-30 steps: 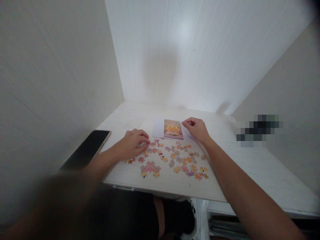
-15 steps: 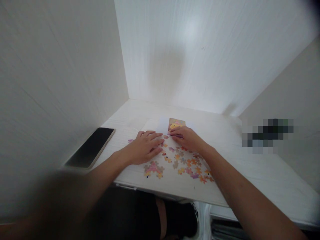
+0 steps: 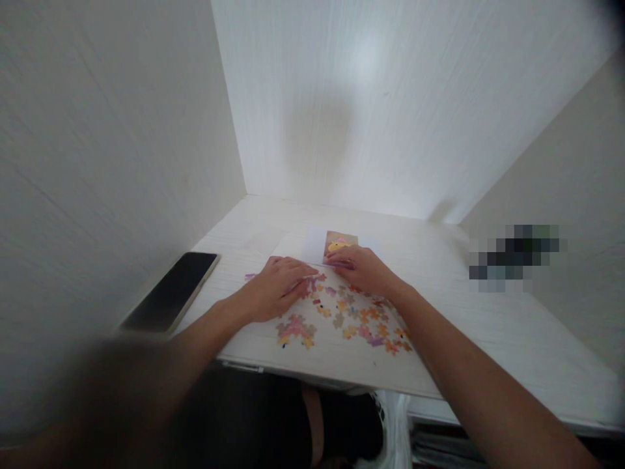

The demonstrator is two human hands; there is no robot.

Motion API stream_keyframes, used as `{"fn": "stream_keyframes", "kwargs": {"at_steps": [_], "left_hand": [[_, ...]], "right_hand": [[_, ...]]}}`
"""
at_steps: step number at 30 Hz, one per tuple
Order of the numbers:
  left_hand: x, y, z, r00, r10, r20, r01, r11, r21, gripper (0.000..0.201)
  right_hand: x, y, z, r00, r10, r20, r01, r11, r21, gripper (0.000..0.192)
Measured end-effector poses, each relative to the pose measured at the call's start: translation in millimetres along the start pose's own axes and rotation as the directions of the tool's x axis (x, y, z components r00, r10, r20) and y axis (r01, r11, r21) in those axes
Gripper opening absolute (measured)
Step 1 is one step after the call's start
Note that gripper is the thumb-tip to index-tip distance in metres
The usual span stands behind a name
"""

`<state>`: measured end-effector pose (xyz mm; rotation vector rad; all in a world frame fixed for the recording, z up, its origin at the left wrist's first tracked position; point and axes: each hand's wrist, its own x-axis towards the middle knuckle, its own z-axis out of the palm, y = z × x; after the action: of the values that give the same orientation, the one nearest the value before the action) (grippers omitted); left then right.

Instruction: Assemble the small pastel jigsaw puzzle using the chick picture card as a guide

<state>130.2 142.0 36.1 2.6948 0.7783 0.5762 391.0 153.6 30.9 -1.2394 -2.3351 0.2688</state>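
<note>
My left hand lies over loose jigsaw puzzle pieces, its fingers stretched forward and its thumb apart from them. Purple and pink pieces show at its fingertips, and whatever lies beneath the palm is hidden. With its fingers bent, my right hand grips the lower edge of a small picture card that shows a yellow figure; the hand covers the card's lower part. Nearer to me, a joined puzzle section in pink, grey and yellow rests on the white table.
A dark-screened phone lies at the left by the side wall. White paper sits under the picture card. White panels enclose the table at the back and sides. A blurred-out dark object is at the right.
My left hand's fingers have drawn closer together, and more pieces show by its thumb. The right hand stays at the picture card. The whole view has shifted slightly.
</note>
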Motion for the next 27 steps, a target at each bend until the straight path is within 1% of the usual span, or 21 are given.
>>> {"fn": "stream_keyframes", "kwargs": {"at_steps": [3, 8, 17, 20, 22, 23, 25, 27], "left_hand": [[0, -2, -0.6, 0.998, -0.048, -0.043, 0.048, 0.999, -0.021, 0.035], [-1, -3, -0.1, 0.999, -0.031, -0.043, 0.030, 0.999, -0.022, 0.038], [-2, -2, -0.1, 0.996, -0.053, -0.077, 0.053, 0.999, -0.003, 0.037], [-2, -3, 1.8, 0.994, -0.050, -0.093, 0.049, 0.999, -0.007, 0.034], [-1, -2, 2.7, 0.994, -0.053, -0.098, 0.053, 0.999, -0.006, 0.032], [0, -2, 2.9, 0.993, -0.058, -0.101, 0.058, 0.998, -0.003, 0.032], [1, -2, 3.0, 0.992, -0.073, -0.104, 0.074, 0.997, 0.009, 0.031], [2, -1, 2.9, 0.990, -0.088, -0.106, 0.090, 0.996, 0.020, 0.031]], "right_hand": [[0, -9, 2, 0.999, 0.008, -0.037, -0.007, 0.999, 0.034, 0.025], [3, -21, 7, 0.998, -0.029, 0.052, 0.024, 0.996, 0.088, 0.021], [0, -18, 11, 0.995, 0.078, 0.069, -0.091, 0.975, 0.201, 0.024], [0, -20, 8, 0.988, 0.051, 0.143, -0.082, 0.972, 0.220, 0.017], [0, -21, 7, 0.982, 0.035, 0.184, -0.073, 0.976, 0.204, 0.015], [0, -22, 6, 0.982, 0.036, 0.184, -0.070, 0.981, 0.183, 0.015], [1, -22, 6, 0.988, 0.045, 0.151, -0.064, 0.990, 0.129, 0.016], [1, -23, 8, 0.992, 0.035, 0.118, -0.045, 0.996, 0.077, 0.022]]}}
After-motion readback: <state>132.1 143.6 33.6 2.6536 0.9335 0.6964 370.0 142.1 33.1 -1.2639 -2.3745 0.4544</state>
